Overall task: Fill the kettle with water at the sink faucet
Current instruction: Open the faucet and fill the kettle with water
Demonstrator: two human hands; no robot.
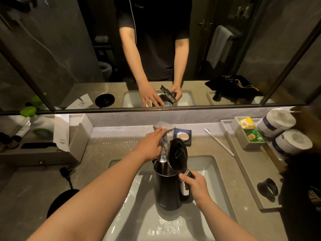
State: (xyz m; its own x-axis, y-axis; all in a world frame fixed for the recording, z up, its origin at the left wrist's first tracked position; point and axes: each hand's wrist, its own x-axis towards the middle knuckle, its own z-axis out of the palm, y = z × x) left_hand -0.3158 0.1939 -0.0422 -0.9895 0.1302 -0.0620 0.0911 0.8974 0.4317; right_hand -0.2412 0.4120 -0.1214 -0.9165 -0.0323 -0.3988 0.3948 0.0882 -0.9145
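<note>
Right hand [195, 186] grips kettle [167, 186]; left hand [150, 145] seemingly touches faucet [164, 127].

The room is dim and a bit brown. A strip of light under the mirror [156, 66] shines down on the counter [97, 150] behind both hands. The wet sink [173, 226] under the hands shines white. The far corners go dark. Straight lines bend near the edges. Everything looks a little soft.

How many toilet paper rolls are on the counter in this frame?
2, both at the counter's far right beside the tea-bag box: one toilet paper roll nearer the mirror, the other just in front of it. More could be hidden past the frame's right edge.
</note>
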